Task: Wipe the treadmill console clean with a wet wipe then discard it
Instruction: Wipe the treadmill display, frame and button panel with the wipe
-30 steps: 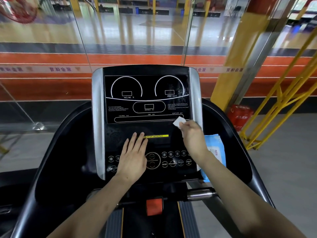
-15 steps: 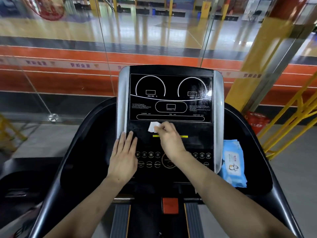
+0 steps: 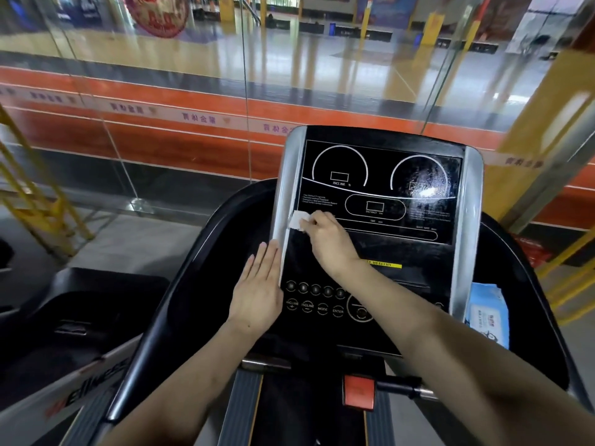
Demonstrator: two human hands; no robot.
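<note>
The black treadmill console (image 3: 380, 201) with silver side strips fills the middle of the head view. My right hand (image 3: 328, 243) pinches a small white wet wipe (image 3: 297, 220) and presses it on the console's left edge, where the black panel meets the silver strip. My left hand (image 3: 257, 291) lies flat with straight fingers on the lower left of the console, over the silver strip and beside the round buttons. Smears show on the right dial of the display.
A blue pack of wet wipes (image 3: 487, 312) lies in the tray right of the console. An orange safety key (image 3: 359, 392) sits below the console. Glass panels stand ahead, yellow railings (image 3: 38, 201) to the left, another treadmill (image 3: 64, 333) at lower left.
My right hand has carried the wipe leftwards across the console, from its right side to the left silver strip. My left hand has slid left to the console's edge. The view has turned left.
</note>
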